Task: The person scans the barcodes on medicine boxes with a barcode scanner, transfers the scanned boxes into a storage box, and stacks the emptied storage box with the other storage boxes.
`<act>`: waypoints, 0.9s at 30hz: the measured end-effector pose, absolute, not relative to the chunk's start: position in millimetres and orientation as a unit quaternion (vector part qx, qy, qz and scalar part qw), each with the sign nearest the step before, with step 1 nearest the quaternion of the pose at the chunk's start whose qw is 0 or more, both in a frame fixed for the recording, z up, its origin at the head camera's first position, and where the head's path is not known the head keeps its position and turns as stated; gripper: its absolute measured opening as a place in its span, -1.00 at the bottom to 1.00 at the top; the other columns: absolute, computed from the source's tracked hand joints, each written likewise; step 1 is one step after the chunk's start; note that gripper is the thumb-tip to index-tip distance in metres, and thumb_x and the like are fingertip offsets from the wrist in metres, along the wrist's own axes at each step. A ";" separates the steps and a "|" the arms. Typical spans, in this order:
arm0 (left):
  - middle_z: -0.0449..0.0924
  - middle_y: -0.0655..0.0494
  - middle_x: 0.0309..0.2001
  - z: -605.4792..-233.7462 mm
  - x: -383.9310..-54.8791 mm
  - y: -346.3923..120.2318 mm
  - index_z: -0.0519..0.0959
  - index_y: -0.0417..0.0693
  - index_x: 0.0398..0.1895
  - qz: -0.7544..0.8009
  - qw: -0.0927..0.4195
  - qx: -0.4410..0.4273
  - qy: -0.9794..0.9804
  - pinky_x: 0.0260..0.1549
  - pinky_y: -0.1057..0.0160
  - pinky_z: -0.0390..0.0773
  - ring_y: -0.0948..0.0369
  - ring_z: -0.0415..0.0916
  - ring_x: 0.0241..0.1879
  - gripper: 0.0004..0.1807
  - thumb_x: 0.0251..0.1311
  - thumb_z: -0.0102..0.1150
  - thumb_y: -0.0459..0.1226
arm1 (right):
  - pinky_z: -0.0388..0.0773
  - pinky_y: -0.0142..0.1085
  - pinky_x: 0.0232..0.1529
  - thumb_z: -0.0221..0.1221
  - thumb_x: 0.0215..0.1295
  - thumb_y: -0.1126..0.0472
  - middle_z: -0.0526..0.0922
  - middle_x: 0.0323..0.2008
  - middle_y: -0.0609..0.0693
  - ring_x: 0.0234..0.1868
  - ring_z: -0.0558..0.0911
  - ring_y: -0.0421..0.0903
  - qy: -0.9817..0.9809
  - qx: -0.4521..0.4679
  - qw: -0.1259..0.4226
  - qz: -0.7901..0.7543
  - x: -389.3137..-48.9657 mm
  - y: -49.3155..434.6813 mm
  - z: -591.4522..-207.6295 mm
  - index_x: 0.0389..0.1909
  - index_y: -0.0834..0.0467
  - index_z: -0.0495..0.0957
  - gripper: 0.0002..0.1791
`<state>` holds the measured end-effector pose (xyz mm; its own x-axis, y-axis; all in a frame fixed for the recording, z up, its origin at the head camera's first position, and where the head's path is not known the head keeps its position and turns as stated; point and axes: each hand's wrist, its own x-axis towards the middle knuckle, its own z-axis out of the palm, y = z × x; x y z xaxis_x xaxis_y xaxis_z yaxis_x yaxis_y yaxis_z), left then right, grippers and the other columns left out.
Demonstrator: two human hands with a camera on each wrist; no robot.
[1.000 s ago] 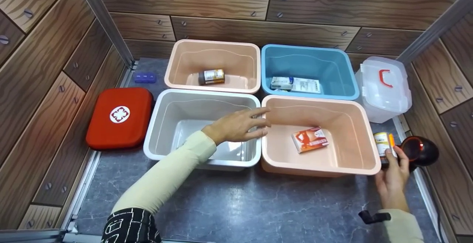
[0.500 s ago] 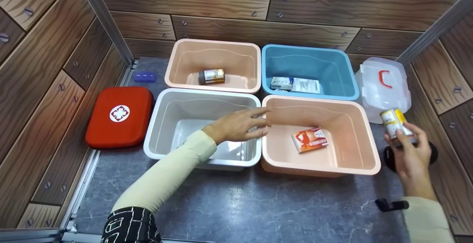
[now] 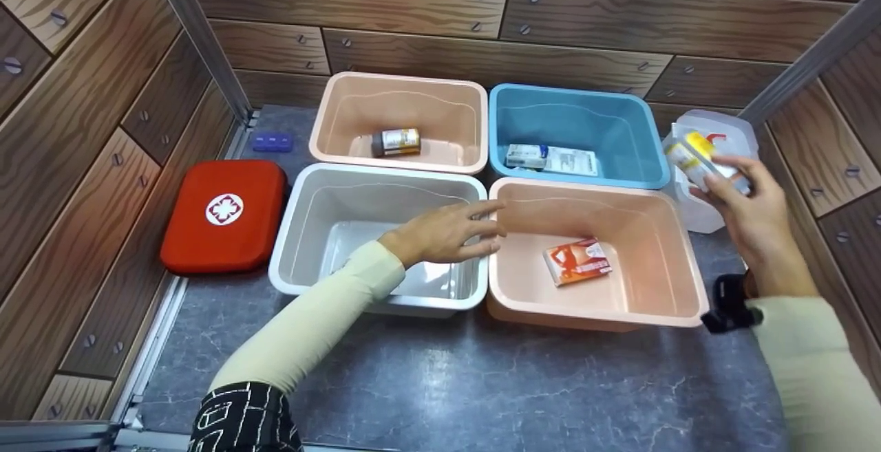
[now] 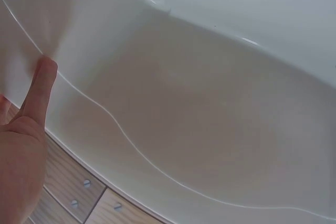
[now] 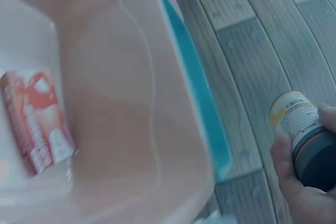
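My right hand [image 3: 757,214] grips a medicine bottle [image 3: 692,159] with a white and yellow label, in front of the clear lidded box at the far right. In the right wrist view, thumb and fingers close round the bottle [image 5: 298,119], whose dark cap end sits toward the palm. My left hand [image 3: 447,233] lies over the right rim of the grey bin [image 3: 289,290], fingers extended toward the front peach bin [image 3: 592,313]. A red and white medicine box [image 3: 577,261] lies inside that peach bin. The left wrist view shows the thumb [image 4: 39,90] against the grey bin's inner wall.
Behind stand a peach bin [image 3: 399,80] holding a dark-capped bottle [image 3: 397,142] and a blue bin [image 3: 578,94] holding white medicine boxes [image 3: 570,161]. A red first-aid case [image 3: 224,245] and purple pill organiser [image 3: 272,141] sit left; the clear box [image 3: 703,214] stands right.
My right hand has lifted the bottle from beside the dark round device at the right, carrying it up and back, then leftward to the clear box. The left hand stays put.
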<state>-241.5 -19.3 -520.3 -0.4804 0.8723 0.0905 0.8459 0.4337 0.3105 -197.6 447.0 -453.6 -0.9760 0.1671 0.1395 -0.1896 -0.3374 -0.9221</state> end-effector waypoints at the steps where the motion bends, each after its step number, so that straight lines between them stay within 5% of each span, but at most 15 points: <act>1: 0.19 -0.03 0.72 -520.7 -241.4 -19.4 0.59 0.20 0.44 0.158 0.040 0.509 0.845 0.44 -0.09 0.56 -0.10 0.53 0.48 -0.50 0.72 -0.12 0.14 | 0.81 -0.19 0.05 0.13 0.47 0.65 0.42 0.13 0.18 -0.04 0.73 0.01 -0.576 0.021 0.107 0.810 -203.1 441.5 -450.4 0.19 0.43 0.61 -0.66; 14: 0.19 -0.05 0.72 -521.5 -242.8 -19.6 0.58 0.22 0.45 0.159 0.041 0.511 0.844 0.44 -0.11 0.55 -0.12 0.54 0.46 -0.50 0.71 -0.12 0.15 | 0.80 -0.29 0.06 0.23 0.52 0.49 0.36 0.23 0.18 0.15 0.53 0.08 -0.649 0.059 0.046 0.757 -269.1 361.7 -437.3 0.22 0.33 0.62 -0.69; 27: 0.18 -0.02 0.73 -521.6 -242.6 -20.0 0.59 0.24 0.45 0.160 0.042 0.507 0.846 0.44 -0.07 0.56 -0.09 0.55 0.46 -0.50 0.71 -0.12 0.14 | 0.79 -0.23 0.14 0.28 0.53 0.40 0.40 0.12 0.15 0.14 0.54 0.08 -0.680 0.067 -0.006 0.731 -317.3 281.9 -438.7 0.17 0.17 0.68 -0.73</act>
<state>-242.6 -20.0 -521.6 -0.4816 0.8716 0.0919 0.8446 0.4336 0.3140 -317.3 281.9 -438.7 -0.9911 -0.0990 0.0892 -0.0819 -0.0763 -0.9937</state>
